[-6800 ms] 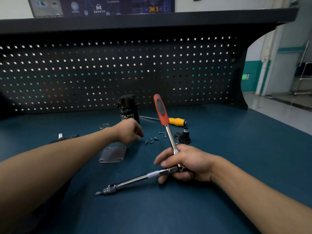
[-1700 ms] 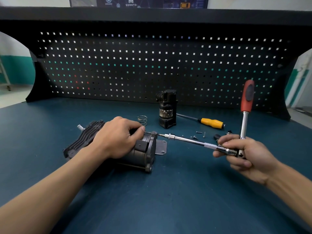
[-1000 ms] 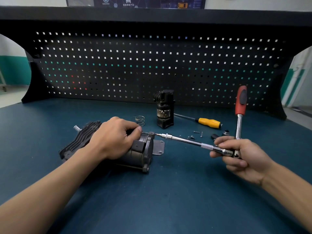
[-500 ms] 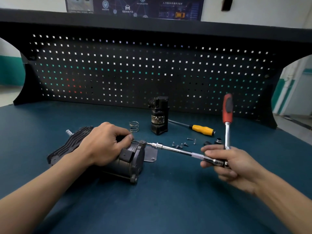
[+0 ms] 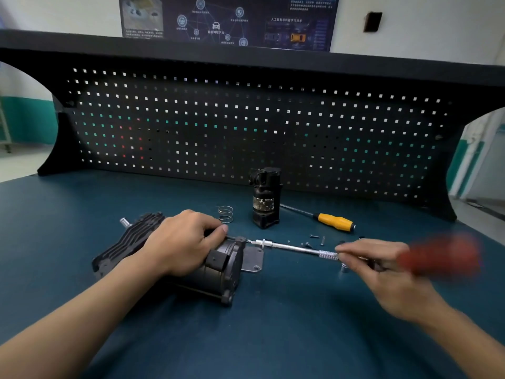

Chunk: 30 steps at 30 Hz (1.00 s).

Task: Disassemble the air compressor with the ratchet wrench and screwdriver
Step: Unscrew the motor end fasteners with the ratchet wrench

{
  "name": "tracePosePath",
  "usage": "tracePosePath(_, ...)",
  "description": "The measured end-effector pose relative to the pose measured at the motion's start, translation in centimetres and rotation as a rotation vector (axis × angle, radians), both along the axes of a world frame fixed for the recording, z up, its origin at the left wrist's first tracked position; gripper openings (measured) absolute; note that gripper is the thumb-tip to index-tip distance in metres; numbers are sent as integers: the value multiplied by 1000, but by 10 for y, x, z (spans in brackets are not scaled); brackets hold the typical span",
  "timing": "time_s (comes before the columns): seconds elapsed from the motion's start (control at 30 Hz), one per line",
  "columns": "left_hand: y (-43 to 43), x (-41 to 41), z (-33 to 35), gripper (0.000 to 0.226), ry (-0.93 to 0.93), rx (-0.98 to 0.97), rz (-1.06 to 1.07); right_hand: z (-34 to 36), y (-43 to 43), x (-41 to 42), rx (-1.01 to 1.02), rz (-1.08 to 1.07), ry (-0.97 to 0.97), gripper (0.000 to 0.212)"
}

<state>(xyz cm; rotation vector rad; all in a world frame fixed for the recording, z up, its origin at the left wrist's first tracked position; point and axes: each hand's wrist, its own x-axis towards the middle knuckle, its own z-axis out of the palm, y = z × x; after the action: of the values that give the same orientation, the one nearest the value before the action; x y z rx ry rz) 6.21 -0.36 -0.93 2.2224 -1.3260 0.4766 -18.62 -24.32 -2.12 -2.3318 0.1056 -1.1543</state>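
Room: workshop with a black pegboard (image 5: pixel 246 132) at the back and a poster (image 5: pixel 226 20) on the wall above it.

Surface (image 5: pixel 273 337): dark blue, flat and matte. It probably gives fair grip.

Air compressor (image 5: pixel 218 269): lies on its side left of centre, ribbed end to the left, round end cap to the right. It looks like cast metal, so I'd expect it to be heavy, stiff and not fragile, but the round body will want to roll. Your left hand (image 5: pixel 183 242) is wrapped over the top of the body, clamping it down. That's the right spot. Stay off the ribs and the small pipe stub.

Ratchet wrench (image 5: pixel 297 248): your right hand (image 5: pixel 382 266) is closed round the head end. The long bar runs level, with its tip at the cap's upper rim. The red handle is a blur. It's stiff steel, and a long bar slips off easily, so keep it in line with the bolt.

A black cylinder (image 5: pixel 266 199) stands behind, with the screwdriver (image 5: pixel 333 221) lying just to its right, untouched. A metal plate (image 5: pixel 252 259) lies flat beside the cap.

The spring (image 5: pixel 226 213) and loose screws (image 5: pixel 314 240) are light and will scatter if your wrist sweeps them.
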Motion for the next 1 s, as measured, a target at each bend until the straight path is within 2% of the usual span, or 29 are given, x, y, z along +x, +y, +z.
tracePosePath(0.03, 0, 0, -1, 58, 1, -13, 5, -3, -2, 1, -160, 19, -30, 6)
tracePosePath(0.07, 1, -1, -1, 58, 4, -20, 12, -6, -3, 2, -206, 32, -30, 7)
tracePosePath(0.1, 1, -1, -1, 58, 6, -27, 19, -8, -4, 3, -153, 17, -1, 8)
tracePosePath(0.2, 0, -2, -1, 56, 18, -49, 22, -8, -1, 0, 266, -4, 154, 18)
tracePosePath(0.33, -1, 0, 1, 58, 20, -60, -9, 7, 2, 1, 860, 63, 227, 53)
tracePosePath(0.4, -1, -1, 2, 57, 4, -69, -16, 13, 1, 0, 1086, 86, 293, 61)
tracePosePath(0.53, -1, 0, 1, 57, 9, -74, -12, 20, 0, -4, 1396, 201, 430, 45)
tracePosePath(0.6, -1, 0, 1, 57, 4, -75, -14, 22, -2, -4, 1497, 258, 458, 34)
tracePosePath(0.7, -1, 1, 1, 57, -2, -82, -18, 24, -4, -5, 1596, 310, 453, 30)
tracePosePath(0.77, -2, 2, 0, 57, -3, -81, -19, 23, -3, -6, 1577, 303, 461, 25)
tracePosePath(0.83, -1, 3, -1, 56, 2, -86, -17, 21, 1, -6, 1415, 254, 486, 22)
tracePosePath(0.93, -1, 2, 2, 54, 12, -51, -26, 17, 10, -8, 926, 124, 437, 23)
tracePosePath(1.0, 0, 0, 3, 53, 12, 10, -26, 14, 11, -8, 587, 72, 328, 8)
